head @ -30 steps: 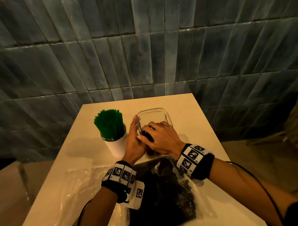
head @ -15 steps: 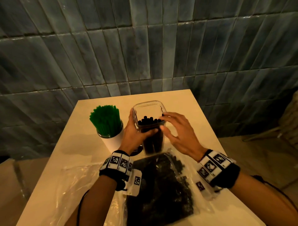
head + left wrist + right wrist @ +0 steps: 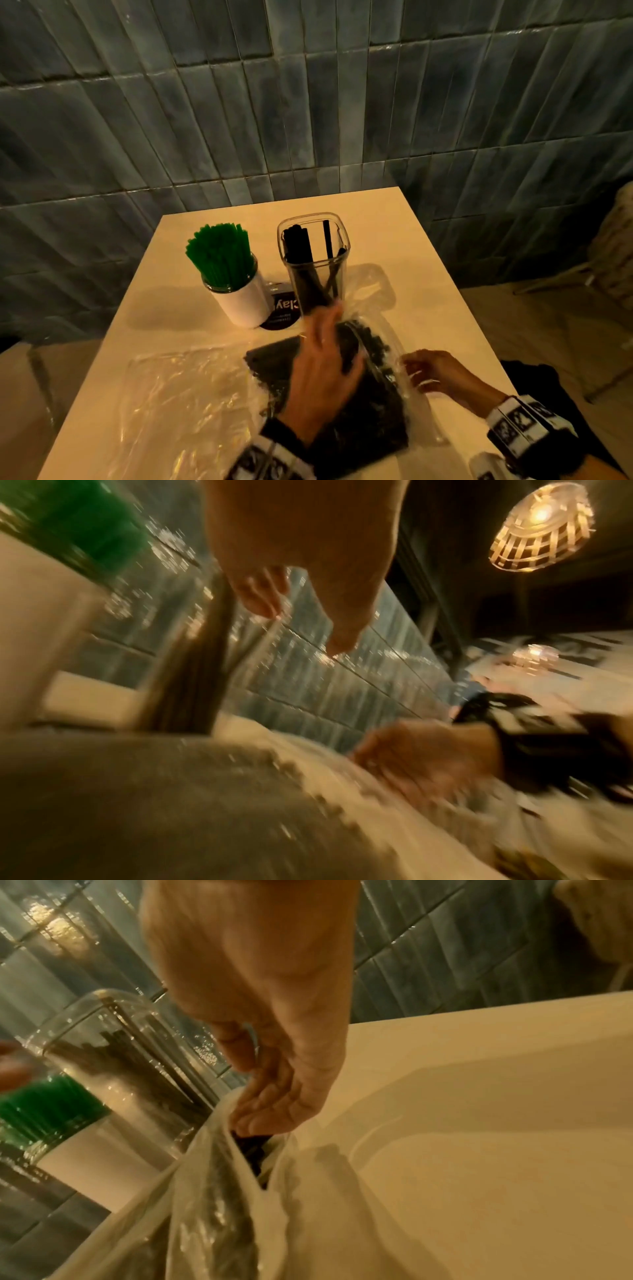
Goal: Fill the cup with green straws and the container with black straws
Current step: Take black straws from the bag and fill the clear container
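Tiled-wall table [image 3: 394,240]: container [image 3: 313,253] at 12 part-filled; right hand [image 3: 435,371] pinches bag [image 3: 373,363] mouth, left hand [image 3: 322,370] open above black straws [image 3: 342,411]. Next: grab 1 bunch.

One readable bit: "Clay", upside down in pale letters on the dark round coaster [image 3: 281,313], tucked between the white cup [image 3: 241,303] and the clear container [image 3: 315,270]. Smaller print beneath it blurs out. Wristband [image 3: 522,426] squares carry patterns, no words.
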### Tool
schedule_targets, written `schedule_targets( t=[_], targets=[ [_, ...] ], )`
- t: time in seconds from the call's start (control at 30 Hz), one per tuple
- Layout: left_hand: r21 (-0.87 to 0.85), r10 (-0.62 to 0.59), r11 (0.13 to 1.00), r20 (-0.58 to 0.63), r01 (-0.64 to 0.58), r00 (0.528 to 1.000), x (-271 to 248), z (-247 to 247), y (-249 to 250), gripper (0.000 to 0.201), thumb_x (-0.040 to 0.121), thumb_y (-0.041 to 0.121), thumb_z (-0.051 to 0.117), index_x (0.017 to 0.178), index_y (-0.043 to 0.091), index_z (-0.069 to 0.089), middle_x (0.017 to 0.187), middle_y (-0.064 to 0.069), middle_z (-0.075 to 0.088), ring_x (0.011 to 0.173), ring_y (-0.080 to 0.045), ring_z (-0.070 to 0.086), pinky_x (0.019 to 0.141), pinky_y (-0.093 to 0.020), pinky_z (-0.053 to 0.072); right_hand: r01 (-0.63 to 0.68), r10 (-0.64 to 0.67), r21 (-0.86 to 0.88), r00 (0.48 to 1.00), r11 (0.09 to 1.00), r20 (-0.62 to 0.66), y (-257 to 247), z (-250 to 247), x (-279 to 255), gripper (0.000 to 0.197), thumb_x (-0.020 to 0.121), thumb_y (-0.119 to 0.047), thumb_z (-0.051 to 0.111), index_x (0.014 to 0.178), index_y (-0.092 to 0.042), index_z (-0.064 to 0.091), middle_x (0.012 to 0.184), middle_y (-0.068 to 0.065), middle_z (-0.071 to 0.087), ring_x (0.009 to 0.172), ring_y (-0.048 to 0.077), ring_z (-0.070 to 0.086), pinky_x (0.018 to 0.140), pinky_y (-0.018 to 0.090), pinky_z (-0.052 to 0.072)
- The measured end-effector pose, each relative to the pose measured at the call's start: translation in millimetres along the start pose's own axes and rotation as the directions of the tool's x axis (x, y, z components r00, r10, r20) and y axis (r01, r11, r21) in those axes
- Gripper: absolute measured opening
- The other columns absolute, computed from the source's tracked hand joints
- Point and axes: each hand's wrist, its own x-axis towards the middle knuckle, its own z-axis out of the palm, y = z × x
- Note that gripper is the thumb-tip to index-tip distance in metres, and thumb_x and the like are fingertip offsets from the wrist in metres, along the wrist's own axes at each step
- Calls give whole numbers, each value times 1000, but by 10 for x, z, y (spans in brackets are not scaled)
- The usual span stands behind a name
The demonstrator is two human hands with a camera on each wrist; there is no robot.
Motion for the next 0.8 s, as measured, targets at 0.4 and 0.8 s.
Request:
schedule_targets(
  t=[0.4, 0.8],
  targets=[
    [272, -186, 960, 432, 69, 882, -152, 647, -163, 54, 91, 20, 55, 138, 22, 28, 137, -6, 36, 115, -28, 51, 92, -39, 45, 337, -340, -590, 934, 733, 111, 40, 52, -152, 40, 78, 2, 62, 65, -35, 70, 79, -10, 70, 75, 2, 64, 72, 16, 48],
    [89, -122, 991, 249, 102, 961, -175, 698, -432, 19, 81, 8, 60, 99, 11, 56, 91, -4, 55, 75, -11, 46, 67, -18, 32, 508, -389, -860, 783, -49, 485, -187, 547, 155, 44, 84, -33, 59, 122, -11, 51, 122, 10, 49, 114, 29, 47, 92, 36, 42]
  ],
)
